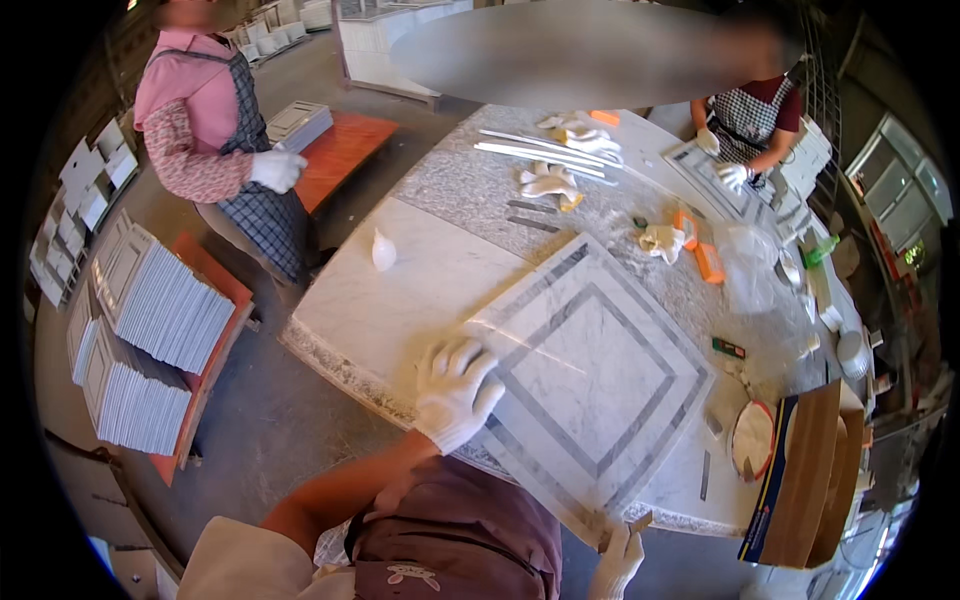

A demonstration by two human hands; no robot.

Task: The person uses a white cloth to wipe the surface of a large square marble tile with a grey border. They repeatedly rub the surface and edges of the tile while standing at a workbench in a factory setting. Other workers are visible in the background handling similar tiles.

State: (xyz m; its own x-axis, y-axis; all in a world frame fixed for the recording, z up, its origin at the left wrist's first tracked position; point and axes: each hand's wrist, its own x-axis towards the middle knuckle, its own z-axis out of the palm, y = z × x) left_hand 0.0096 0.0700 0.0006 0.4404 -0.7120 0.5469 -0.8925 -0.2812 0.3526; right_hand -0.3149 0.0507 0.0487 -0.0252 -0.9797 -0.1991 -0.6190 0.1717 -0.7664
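A square white marble panel (590, 350) with grey inlaid bands lies turned like a diamond on the worktable, its near corner past the table's front edge. My left hand (458, 396), in a white knit glove, rests on the panel's left edge with its fingers stretched out and the thumb apart. Down at the near corner, my gloved right hand (618, 564) is closed on a small flat brown piece (641, 522), held against or right beside the panel's edge. The exact kind of that piece is too small to make out.
A white bottle (384, 250) stands left on the table (340, 300). Gloves (550, 183), white strips (545, 158), orange boxes (708, 262) and a round container (752, 440) lie about. A cardboard box (805, 475) is at right. Two co-workers stand beyond; stacked panels (165, 300) sit left.
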